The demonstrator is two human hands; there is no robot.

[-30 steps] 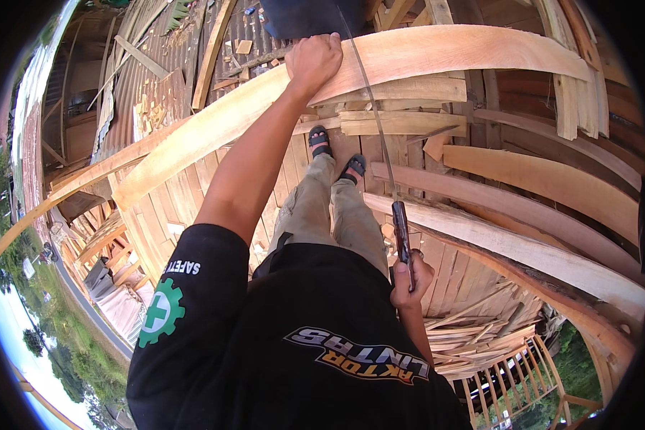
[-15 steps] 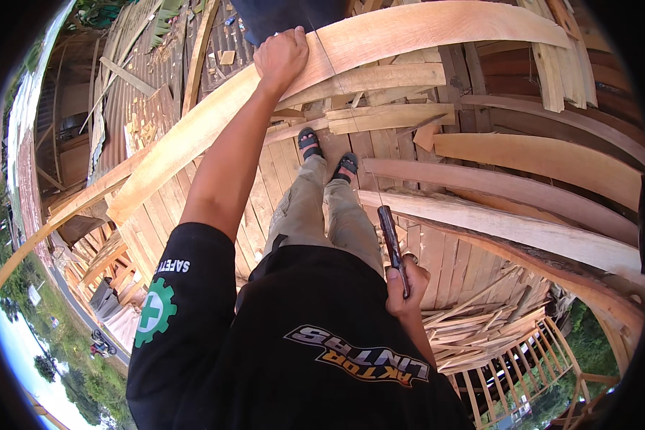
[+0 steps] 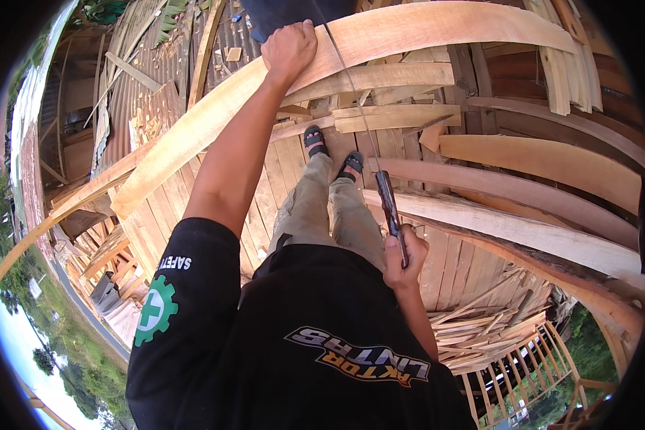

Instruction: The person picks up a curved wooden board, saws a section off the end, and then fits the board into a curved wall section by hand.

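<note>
A long pale wooden plank (image 3: pixel 423 27) spans the upper view, its left end slanting down toward me. My left hand (image 3: pixel 289 51) is closed over it from above, fingers curled at the far edge. At lower right of centre, my right hand (image 3: pixel 406 256) grips the dark brown handle (image 3: pixel 388 204) of a handsaw. The thin saw blade (image 3: pixel 358 106), seen nearly edge-on, runs up and away from the handle and crosses the plank just right of my left hand. Its teeth, and any cut in the wood, cannot be made out.
My sandalled feet (image 3: pixel 314 140) stand on a board floor (image 3: pixel 279 172). Several curved planks (image 3: pixel 545 161) lie at the right, with a heap of offcuts (image 3: pixel 491 330) below them. Beyond the plank is corrugated sheeting (image 3: pixel 140 64), and dark blue cloth (image 3: pixel 287 13) shows at the top.
My right hand and the saw have moved forward, away from my body, so the handle is nearer the plank. My left hand keeps its place on the plank; the whole view has shifted slightly.
</note>
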